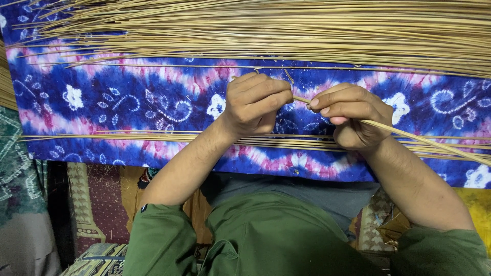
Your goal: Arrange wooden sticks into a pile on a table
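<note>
My left hand and my right hand hover close together over a blue, pink and white patterned cloth. Both are closed on one thin tan reed stick. The stick runs from the left hand's fingertips, through the right fist, and out to the right edge. The left fingers pinch its near end. A large heap of the same sticks lies across the far side of the cloth.
A thinner row of loose sticks lies along the near part of the cloth, under my wrists. Patterned rugs cover the floor below the cloth's near edge. My green sleeves and lap fill the bottom.
</note>
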